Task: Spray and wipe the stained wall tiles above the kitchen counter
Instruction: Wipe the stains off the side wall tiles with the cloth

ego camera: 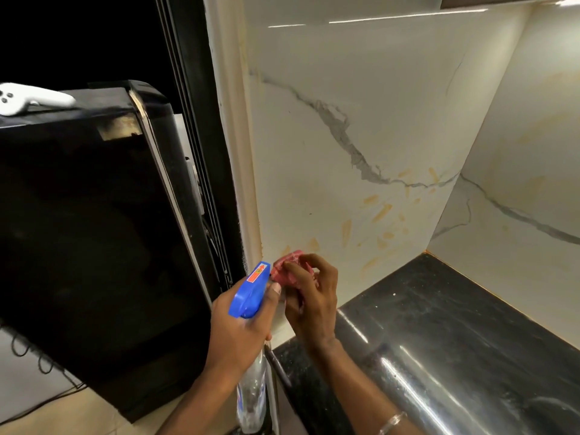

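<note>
Head view: the left hand (241, 334) grips the spray bottle (250, 291) at its blue head; its clear body's contents are too blurred to tell. The right hand (314, 296) pinches a pink cloth (287, 266) beside the nozzle, before the orange-stained wall tiles (361, 146) above the counter (445, 324).

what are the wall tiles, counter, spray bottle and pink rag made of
Wall tiles: glossy ceramic or marble-look porcelain; grey veins, light reflections.
Counter: polished black speckled stone, probably granite; mirror-like glare.
Spray bottle: plastic; opaque blue head, clear body.
Pink rag: seems soft cloth, bunched; too small to be sure.
</note>
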